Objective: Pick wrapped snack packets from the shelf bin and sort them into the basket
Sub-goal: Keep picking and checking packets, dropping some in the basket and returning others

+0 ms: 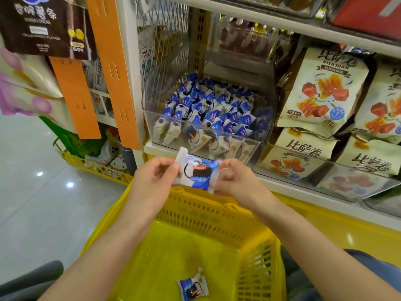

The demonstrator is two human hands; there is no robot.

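Observation:
A blue-and-white wrapped snack packet (196, 171) is stretched between both hands, just above the far rim of the yellow basket (208, 213). My left hand (155, 177) pinches its left crimped end and my right hand (235, 181) pinches its right end. Behind them a clear plastic shelf bin (263, 118) holds several more of the same packets (208, 114). One packet (193, 287) lies on the basket's floor near the front.
Cream snack bags with red pictures (321, 92) fill the shelf and a clear bin at the right. Orange hanging strips (110, 68) and dark snack bags hang at the left. A second yellow basket (95, 166) with goods stands on the grey tiled floor.

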